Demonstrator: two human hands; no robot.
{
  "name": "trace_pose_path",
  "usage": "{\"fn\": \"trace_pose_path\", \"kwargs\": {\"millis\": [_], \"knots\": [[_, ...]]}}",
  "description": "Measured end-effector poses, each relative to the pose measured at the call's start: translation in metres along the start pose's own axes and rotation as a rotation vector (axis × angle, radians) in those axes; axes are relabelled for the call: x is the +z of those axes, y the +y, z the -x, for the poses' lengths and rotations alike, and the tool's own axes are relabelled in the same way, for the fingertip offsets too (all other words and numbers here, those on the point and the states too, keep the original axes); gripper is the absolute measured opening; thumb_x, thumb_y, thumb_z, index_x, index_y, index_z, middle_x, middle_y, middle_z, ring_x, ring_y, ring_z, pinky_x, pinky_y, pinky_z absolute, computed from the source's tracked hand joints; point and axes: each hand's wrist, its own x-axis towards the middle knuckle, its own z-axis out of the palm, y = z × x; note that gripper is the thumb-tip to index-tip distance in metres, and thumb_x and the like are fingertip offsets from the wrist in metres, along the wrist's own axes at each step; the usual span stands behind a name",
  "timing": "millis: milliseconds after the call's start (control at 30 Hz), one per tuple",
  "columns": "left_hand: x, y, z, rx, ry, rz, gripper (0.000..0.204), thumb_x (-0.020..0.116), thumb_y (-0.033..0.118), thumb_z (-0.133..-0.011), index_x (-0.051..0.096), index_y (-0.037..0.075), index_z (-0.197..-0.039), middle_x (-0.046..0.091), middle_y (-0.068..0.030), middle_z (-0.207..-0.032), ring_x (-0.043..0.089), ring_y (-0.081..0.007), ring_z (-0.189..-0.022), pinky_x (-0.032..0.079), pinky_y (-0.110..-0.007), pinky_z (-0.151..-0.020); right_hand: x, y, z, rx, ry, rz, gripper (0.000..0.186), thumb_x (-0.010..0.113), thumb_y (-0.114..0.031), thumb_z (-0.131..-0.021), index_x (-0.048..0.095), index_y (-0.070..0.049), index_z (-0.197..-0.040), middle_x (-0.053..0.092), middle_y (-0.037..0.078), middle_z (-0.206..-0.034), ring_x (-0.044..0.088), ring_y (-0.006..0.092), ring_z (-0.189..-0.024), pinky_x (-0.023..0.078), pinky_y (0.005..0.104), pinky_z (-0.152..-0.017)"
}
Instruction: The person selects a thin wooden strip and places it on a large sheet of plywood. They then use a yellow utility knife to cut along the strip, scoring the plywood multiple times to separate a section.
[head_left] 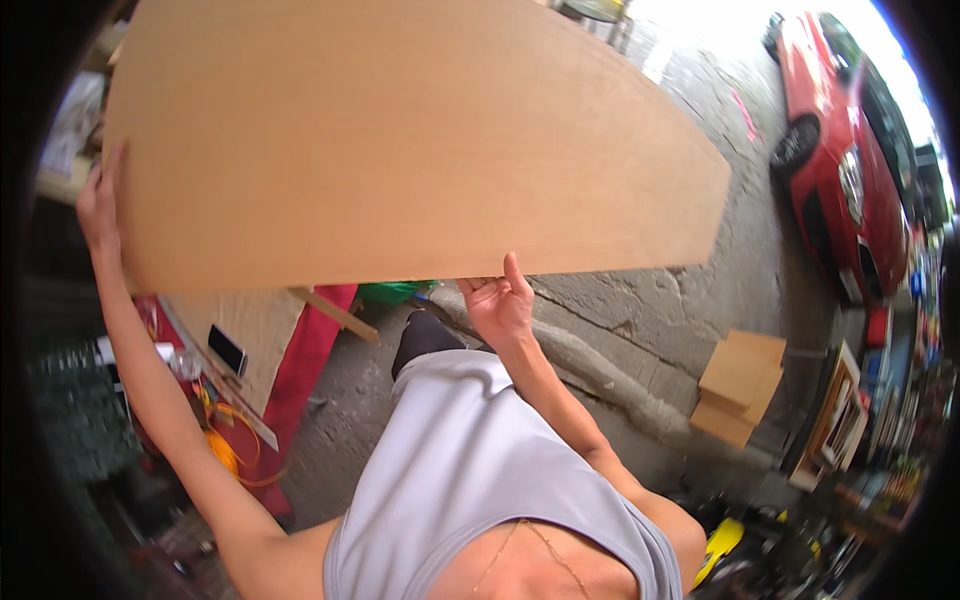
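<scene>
A large, flat tan wooden panel (410,130) with an angled right end fills the upper middle of the view. My left hand (104,205) grips its left edge, fingers along the side. My right hand (497,300) holds the lower edge near the middle, thumb up on the face and fingers underneath, partly hidden. Below the panel at left lie a plywood sheet (255,345), a black phone (227,350) and a loose wood strip (340,315), beside red material (310,365).
A cracked concrete floor (640,340) runs to the right. A red car (840,180) stands at upper right, with cardboard pieces (738,385) below it. Cluttered shelving lines the far right edge. An orange hose (225,450) lies at lower left, and yellow-and-black equipment (720,550) at lower right.
</scene>
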Motion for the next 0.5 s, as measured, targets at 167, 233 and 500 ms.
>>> {"fn": "trace_pose_path", "kwargs": {"millis": [167, 233, 500], "knots": [[-0.027, -0.044, -0.066, -0.157, -0.018, -0.462, 0.056, 0.065, 0.056, -0.083, 0.073, 0.002, -0.090, 0.066, -0.0018, -0.079, 0.055, -0.0104, -0.073, 0.043, -0.025, -0.072, 0.012, 0.048, -0.026, 0.127, -0.288, 0.235, 0.044, 0.054, -0.019, -0.096, 0.043, -0.002, -0.135, 0.056, 0.015, -0.131, 0.052, 0.0290, -0.124, 0.039, 0.0481, -0.108], [-0.019, -0.109, -0.093, -0.086, 0.015, -0.520, 0.060, 0.065, 0.060, -0.081, 0.064, 0.001, -0.068, 0.054, -0.0003, -0.063, 0.046, -0.0107, -0.064, 0.040, -0.028, -0.064, 0.018, 0.075, -0.036, 0.148, -0.204, 0.268, 0.041, 0.058, -0.014, -0.092, 0.047, 0.000, -0.130, 0.059, 0.015, -0.126, 0.056, 0.0277, -0.119, 0.044, 0.0460, -0.104], [0.044, -0.286, -0.134, -0.067, -0.228, -0.190, 0.052, 0.071, 0.052, -0.081, 0.072, 0.001, -0.073, 0.067, -0.0166, -0.066, 0.057, -0.0273, -0.058, 0.046, -0.047, -0.062, 0.009, 0.179, -0.087, 0.221, 0.101, 0.283, 0.039, 0.066, -0.003, -0.085, 0.053, -0.003, -0.122, 0.062, 0.010, -0.116, 0.060, 0.0248, -0.110, 0.049, 0.0419, -0.097]]}}
